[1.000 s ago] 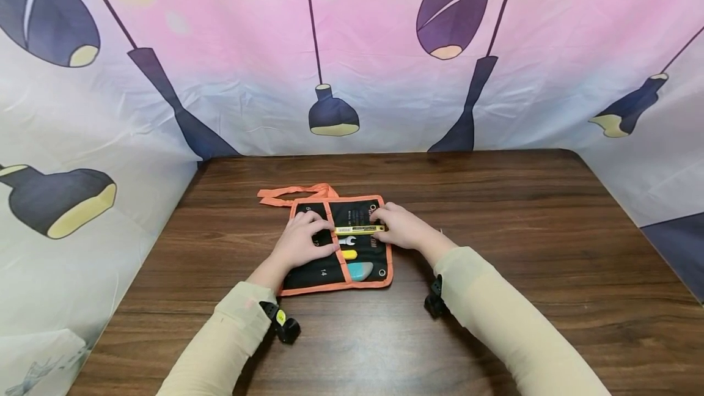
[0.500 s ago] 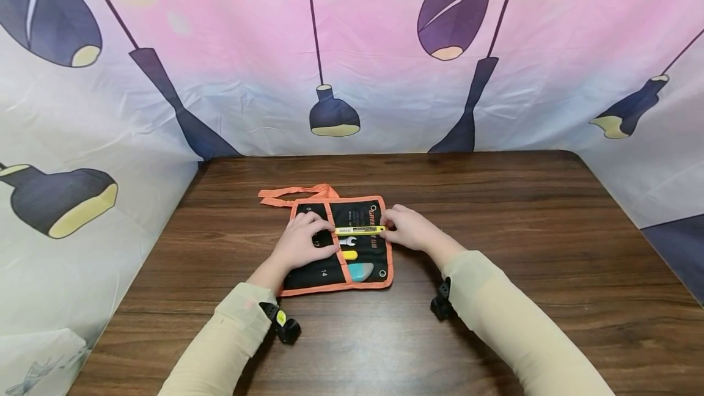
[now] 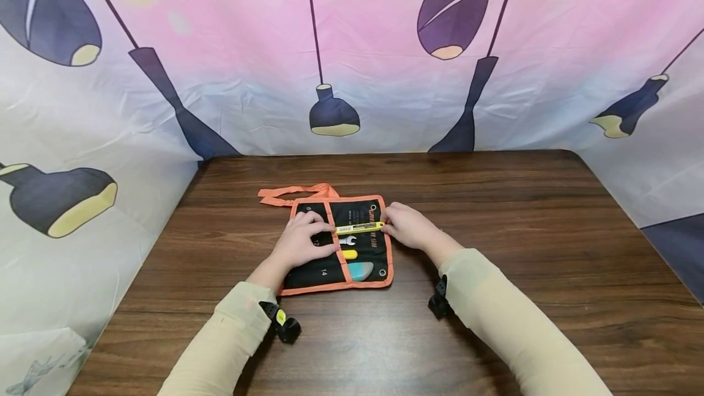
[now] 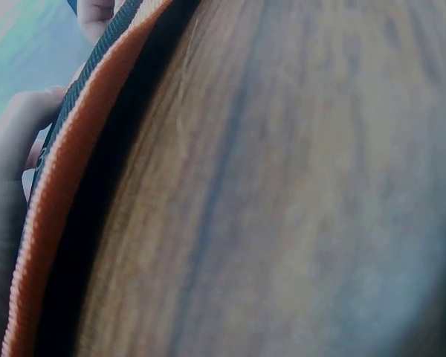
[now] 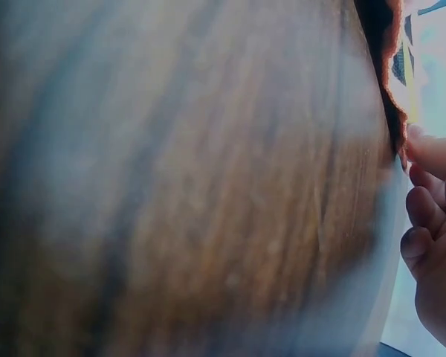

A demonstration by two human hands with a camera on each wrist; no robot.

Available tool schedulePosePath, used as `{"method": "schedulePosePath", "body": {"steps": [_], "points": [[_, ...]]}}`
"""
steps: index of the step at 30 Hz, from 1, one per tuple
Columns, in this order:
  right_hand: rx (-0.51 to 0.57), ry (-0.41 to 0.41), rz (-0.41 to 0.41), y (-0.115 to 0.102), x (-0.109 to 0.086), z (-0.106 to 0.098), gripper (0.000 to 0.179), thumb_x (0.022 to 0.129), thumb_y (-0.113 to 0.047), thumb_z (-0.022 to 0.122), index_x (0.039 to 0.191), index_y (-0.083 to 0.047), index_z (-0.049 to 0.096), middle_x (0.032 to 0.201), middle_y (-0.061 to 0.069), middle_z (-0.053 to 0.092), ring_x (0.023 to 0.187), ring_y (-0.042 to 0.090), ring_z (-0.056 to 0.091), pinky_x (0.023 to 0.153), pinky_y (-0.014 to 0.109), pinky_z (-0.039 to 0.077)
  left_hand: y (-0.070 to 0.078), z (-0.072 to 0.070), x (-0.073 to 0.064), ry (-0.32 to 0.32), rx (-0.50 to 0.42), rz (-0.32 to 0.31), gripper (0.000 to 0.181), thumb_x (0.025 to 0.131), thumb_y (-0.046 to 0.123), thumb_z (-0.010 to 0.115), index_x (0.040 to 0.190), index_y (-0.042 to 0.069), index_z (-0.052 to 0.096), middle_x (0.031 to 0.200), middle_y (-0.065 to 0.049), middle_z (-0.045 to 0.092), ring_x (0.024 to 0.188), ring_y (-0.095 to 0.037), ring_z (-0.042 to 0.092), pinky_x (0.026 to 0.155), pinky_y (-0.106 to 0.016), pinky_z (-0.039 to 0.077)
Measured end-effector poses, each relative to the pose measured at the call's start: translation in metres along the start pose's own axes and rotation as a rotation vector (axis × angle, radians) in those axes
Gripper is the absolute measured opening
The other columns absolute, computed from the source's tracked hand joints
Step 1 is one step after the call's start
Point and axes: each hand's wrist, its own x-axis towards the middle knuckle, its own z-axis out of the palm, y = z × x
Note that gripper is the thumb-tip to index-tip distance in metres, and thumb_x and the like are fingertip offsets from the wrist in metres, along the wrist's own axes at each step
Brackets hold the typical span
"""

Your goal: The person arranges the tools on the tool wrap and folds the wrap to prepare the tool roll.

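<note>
A black tool pouch [image 3: 308, 280] with orange edging lies spread on the table, its pockets at the left part. My left hand [image 3: 299, 242] rests on the pocket side, fingers and thumb reaching to the orange band. My right hand [image 3: 409, 225] pinches the right end of a slim yellow tool [image 3: 357, 228] with a printed label. That tool's left end meets the orange band by my left fingertips. Below it, a wrench head [image 3: 348, 241], a yellow handle end [image 3: 349, 255] and a teal handle [image 3: 360, 271] stick out of the pockets.
An orange tie strap [image 3: 294, 191] trails from the pouch's far left corner. Under everything is a dark wooden table [image 3: 495, 212]. A printed cloth with lamp drawings [image 3: 231, 78] hangs along the table's back and sides.
My right hand has drawn back slightly to the right, from over the yellow tool to its outer end. That end now sits a little farther up. The left hand stays in place.
</note>
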Motion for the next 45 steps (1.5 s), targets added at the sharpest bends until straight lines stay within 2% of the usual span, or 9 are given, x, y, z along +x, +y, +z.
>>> {"method": "schedulePosePath", "body": {"steps": [8,18,27,39,45], "points": [[-0.012,0.004,-0.007,-0.0031,0.0006,-0.0029,0.014,0.093,-0.021,0.059,0.098,-0.008,0.06,0.092,0.002,0.052,0.08,0.015,0.049,0.074,0.033,0.044,-0.0008,-0.0019,-0.0017,0.009,-0.009,0.016,0.035,0.077,0.041,0.073,0.106,0.022,0.073,0.101,0.004,0.052,0.09,-0.017,0.042,0.083,-0.043,0.034],[-0.017,-0.005,-0.049,0.0021,-0.0044,-0.003,0.011,0.091,-0.019,0.062,0.092,-0.008,0.061,0.086,0.001,0.051,0.076,0.014,0.047,0.071,0.031,0.043,0.0027,-0.0016,0.0033,-0.067,0.027,-0.001,0.037,0.079,0.046,0.067,0.109,0.024,0.069,0.107,0.006,0.057,0.1,-0.019,0.045,0.086,-0.047,0.034],[-0.01,-0.009,-0.039,0.0016,-0.0051,-0.0023,0.012,0.091,-0.02,0.062,0.092,-0.008,0.061,0.086,0.001,0.051,0.076,0.015,0.047,0.071,0.032,0.043,-0.0002,0.0009,0.0018,-0.022,-0.024,0.005,0.032,0.076,0.043,0.071,0.101,0.022,0.069,0.105,0.005,0.059,0.1,-0.019,0.047,0.089,-0.048,0.034],[-0.002,0.001,-0.001,-0.0042,-0.0032,-0.0016,0.014,0.094,-0.019,0.058,0.097,-0.006,0.06,0.09,0.003,0.051,0.08,0.016,0.048,0.074,0.033,0.043,-0.0017,0.0012,-0.0004,-0.03,-0.012,0.004,0.039,0.077,0.044,0.071,0.11,0.022,0.07,0.108,0.004,0.059,0.1,-0.018,0.046,0.09,-0.049,0.033],[-0.022,-0.018,-0.005,-0.0024,-0.0031,0.0001,0.015,0.093,-0.02,0.059,0.098,-0.006,0.06,0.09,0.003,0.051,0.079,0.016,0.047,0.073,0.033,0.043,-0.0021,0.0016,0.0002,-0.007,-0.037,-0.003,0.035,0.076,0.042,0.073,0.103,0.021,0.07,0.105,0.006,0.062,0.099,-0.017,0.049,0.091,-0.048,0.034]]}}
